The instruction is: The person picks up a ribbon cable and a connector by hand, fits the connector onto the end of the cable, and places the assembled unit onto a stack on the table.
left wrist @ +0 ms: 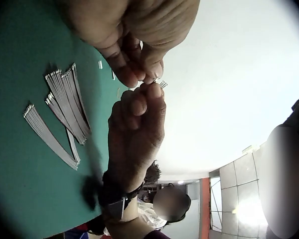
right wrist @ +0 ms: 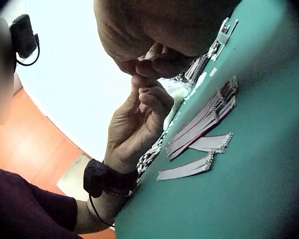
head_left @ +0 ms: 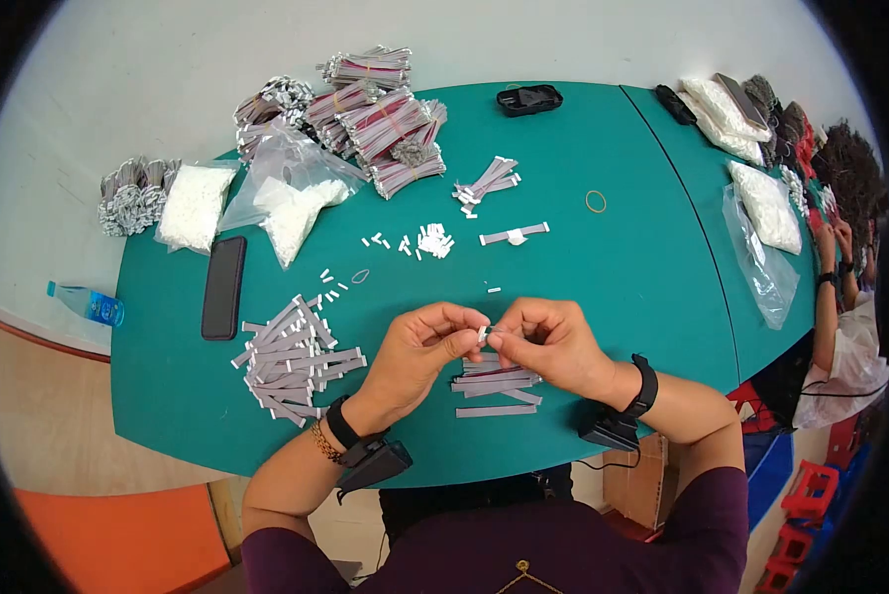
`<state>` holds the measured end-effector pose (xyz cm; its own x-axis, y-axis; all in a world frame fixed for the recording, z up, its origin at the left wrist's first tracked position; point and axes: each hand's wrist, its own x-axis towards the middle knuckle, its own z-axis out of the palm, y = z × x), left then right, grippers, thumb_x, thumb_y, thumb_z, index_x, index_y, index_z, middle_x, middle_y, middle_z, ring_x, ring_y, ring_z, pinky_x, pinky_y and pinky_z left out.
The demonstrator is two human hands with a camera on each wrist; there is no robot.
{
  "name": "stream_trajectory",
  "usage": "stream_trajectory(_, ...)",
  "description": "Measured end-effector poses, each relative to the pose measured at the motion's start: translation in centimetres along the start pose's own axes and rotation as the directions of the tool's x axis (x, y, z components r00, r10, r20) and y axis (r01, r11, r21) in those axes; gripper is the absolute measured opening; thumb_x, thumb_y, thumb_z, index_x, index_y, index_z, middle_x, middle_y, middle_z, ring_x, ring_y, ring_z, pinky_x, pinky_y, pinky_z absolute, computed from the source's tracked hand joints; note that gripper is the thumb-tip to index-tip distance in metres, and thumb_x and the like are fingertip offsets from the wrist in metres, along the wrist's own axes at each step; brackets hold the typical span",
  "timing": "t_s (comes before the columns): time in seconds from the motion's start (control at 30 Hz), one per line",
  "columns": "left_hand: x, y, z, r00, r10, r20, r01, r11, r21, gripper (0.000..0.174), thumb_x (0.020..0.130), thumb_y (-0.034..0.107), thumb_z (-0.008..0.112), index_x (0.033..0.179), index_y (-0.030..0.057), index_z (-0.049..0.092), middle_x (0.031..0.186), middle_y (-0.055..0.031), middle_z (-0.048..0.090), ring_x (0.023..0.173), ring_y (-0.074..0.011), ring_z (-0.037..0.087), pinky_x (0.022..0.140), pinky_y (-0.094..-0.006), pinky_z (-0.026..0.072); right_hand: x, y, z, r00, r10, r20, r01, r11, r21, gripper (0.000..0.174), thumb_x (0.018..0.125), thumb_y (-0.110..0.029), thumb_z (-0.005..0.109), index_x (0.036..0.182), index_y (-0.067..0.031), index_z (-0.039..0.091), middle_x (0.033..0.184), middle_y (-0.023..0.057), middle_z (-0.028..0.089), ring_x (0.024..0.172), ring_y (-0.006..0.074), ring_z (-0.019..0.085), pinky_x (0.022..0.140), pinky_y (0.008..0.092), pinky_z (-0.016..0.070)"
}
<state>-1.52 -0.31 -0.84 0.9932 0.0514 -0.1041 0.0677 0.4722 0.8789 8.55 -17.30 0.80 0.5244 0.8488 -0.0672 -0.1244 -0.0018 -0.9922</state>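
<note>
My left hand (head_left: pixel 417 356) pinches a small white connector housing (head_left: pixel 483 335) between thumb and index finger. Right beside it, fingertips almost meeting, my right hand (head_left: pixel 555 346) pinches a flat ribbon cable, mostly hidden by the fingers. Thin metal terminals (left wrist: pixel 163 84) at the cable's end poke out by the right thumb in the left wrist view. Below the hands on the green table lie loose grey ribbon cables (head_left: pixel 497 409) with bare metal ends. To the left spreads a pile of short grey cables (head_left: pixel 296 356) with white connectors on their ends.
Beyond the hands is a small heap of white housings (head_left: pixel 434 241). A phone (head_left: pixel 224 287), bags of white parts (head_left: pixel 195 206) and bundled cables (head_left: pixel 385 129) occupy the left and back. A rubber band (head_left: pixel 596 202) lies right. Another person (head_left: pixel 845 337) sits at the far right.
</note>
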Motion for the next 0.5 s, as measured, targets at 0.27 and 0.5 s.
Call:
stream_trajectory(0.27,-0.08,0.28,0.28,0.997,0.073,-0.028,-0.066,0.977,0.203,0.016,0.086,0.007,0.062,0.100,-0.0010,0.063,0.092,-0.0057,0.065,0.082,-0.0089,0.059,0.075,-0.0226,0.0492,-0.06,-0.24,0.00,1.000,0.011,-0.007,-0.012,1.000,-0.029,0.016,0.088,-0.013,0.062,0.076,-0.0027,0.057,0.063,-0.0009,0.059,0.056,0.0011,0.050,0.048,0.0176,0.0359)
stream_trajectory(0.5,-0.26,0.11,0.41,0.987,0.159,-0.030,-0.142,0.939,0.313,0.017,0.084,0.005,0.064,0.100,-0.0023,0.063,0.094,-0.0063,0.065,0.085,-0.0092,0.060,0.078,-0.0232,0.0490,-0.04,-0.36,-0.05,0.998,0.064,-0.014,-0.064,0.998,-0.005,0.017,0.088,-0.013,0.061,0.075,-0.0022,0.057,0.059,-0.0011,0.057,0.053,0.0008,0.049,0.047,0.0177,0.0362)
